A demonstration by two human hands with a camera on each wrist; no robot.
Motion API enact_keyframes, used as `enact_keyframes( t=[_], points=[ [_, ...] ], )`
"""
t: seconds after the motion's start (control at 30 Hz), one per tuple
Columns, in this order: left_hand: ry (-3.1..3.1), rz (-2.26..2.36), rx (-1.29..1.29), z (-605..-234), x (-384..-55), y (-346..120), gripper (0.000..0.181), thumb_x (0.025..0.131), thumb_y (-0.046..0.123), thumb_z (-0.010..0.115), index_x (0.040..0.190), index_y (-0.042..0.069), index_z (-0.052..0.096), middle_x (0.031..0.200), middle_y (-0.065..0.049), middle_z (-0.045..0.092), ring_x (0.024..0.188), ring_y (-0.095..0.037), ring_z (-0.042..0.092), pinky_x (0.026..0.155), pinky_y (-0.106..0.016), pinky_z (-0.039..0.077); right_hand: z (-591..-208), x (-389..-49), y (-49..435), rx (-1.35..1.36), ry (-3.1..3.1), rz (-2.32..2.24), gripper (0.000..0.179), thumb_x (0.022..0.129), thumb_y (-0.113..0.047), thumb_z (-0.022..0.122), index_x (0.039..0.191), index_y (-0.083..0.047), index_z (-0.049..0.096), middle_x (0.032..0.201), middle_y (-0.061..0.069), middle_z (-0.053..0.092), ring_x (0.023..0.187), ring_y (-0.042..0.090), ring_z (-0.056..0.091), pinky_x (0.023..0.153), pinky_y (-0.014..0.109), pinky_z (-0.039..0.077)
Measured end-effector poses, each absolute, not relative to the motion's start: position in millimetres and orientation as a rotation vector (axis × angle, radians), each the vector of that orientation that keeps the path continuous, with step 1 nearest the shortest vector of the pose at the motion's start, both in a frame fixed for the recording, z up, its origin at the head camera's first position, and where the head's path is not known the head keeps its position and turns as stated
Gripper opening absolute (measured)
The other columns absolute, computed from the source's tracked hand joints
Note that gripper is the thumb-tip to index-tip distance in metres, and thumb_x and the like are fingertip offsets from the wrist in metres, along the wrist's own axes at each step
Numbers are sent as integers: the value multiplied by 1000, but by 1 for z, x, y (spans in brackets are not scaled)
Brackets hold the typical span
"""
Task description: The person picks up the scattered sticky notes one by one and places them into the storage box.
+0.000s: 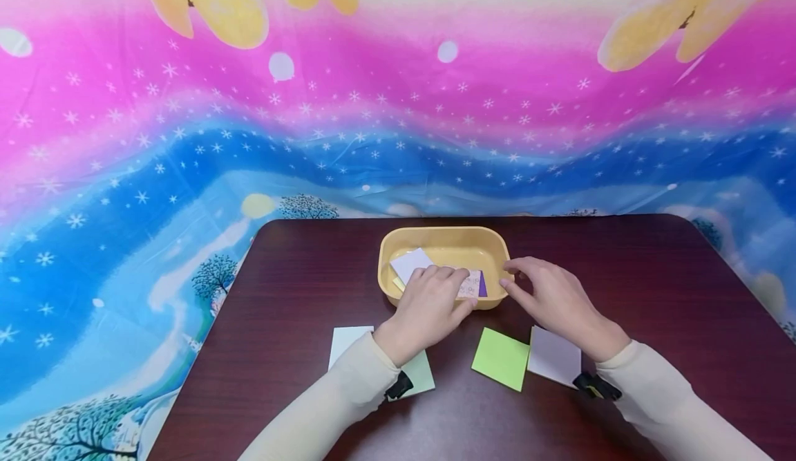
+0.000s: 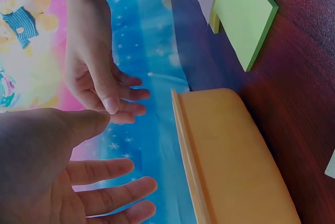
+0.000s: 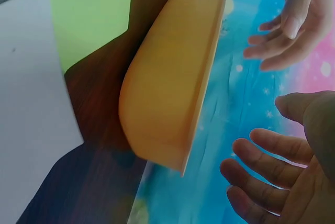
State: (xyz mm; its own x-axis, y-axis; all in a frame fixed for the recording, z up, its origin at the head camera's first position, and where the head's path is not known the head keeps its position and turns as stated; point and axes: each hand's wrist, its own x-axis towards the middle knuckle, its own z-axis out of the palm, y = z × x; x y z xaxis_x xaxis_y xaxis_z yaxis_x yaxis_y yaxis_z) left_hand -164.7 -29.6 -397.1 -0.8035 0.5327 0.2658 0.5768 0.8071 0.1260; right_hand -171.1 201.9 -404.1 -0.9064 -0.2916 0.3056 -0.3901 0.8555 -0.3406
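A yellow plastic tub (image 1: pixel 444 235) stands toward the back of the table. Inside it lie a white paper square (image 1: pixel 410 262), a pink patterned square (image 1: pixel 470 284) and a purple square (image 1: pixel 483 285). My left hand (image 1: pixel 429 305) hovers over the tub's near left side, hiding part of the papers. In the left wrist view its fingers (image 2: pixel 112 195) are loosely extended above the rim and hold nothing. At the tub's right end is my right hand (image 1: pixel 560 302), fingertips right by the rim. The right wrist view shows its fingers (image 3: pixel 267 156) apart, relaxed, with nothing between them.
On the near side of the tub lie a lime green pad (image 1: pixel 501 359) and a greyish lilac pad (image 1: pixel 553 356), edges close together. A white pad (image 1: pixel 349 342) and a pale green pad (image 1: pixel 421 372) sit partly under the left forearm. Behind the dark table (image 1: pixel 298 267) hangs a printed cloth (image 1: pixel 373 115).
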Motion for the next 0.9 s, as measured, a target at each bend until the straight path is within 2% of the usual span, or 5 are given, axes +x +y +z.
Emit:
enact_keyframes(
  t=[0.37, 0.63, 0.9],
  points=[
    [-2775, -286, -896, -398, -157, -21, 46, 98, 49, 62, 131, 18, 64, 125, 2, 72, 113, -18, 64, 90, -36, 50, -413, -167, 215, 466, -2824, 566, 27, 94, -28, 71, 111, -7, 73, 103, 10, 75, 88, 25, 70, 72, 46, 58],
    [-2746, -251, -917, -401, -154, -17, 39, 98, 49, 62, 122, 19, 66, 117, 2, 73, 109, -18, 66, 87, -36, 50, -418, -162, 225, 427, -2843, 541, 29, 94, -28, 70, 113, -6, 72, 107, 12, 75, 92, 28, 71, 74, 49, 57],
    [-2763, -232, -937, -401, -150, -14, 42, 98, 50, 61, 127, 20, 65, 119, 3, 73, 107, -17, 66, 85, -33, 48, -422, -158, 236, 382, -2898, 524, 30, 94, -28, 71, 114, -6, 72, 109, 14, 74, 94, 30, 70, 76, 51, 56]
  ],
)
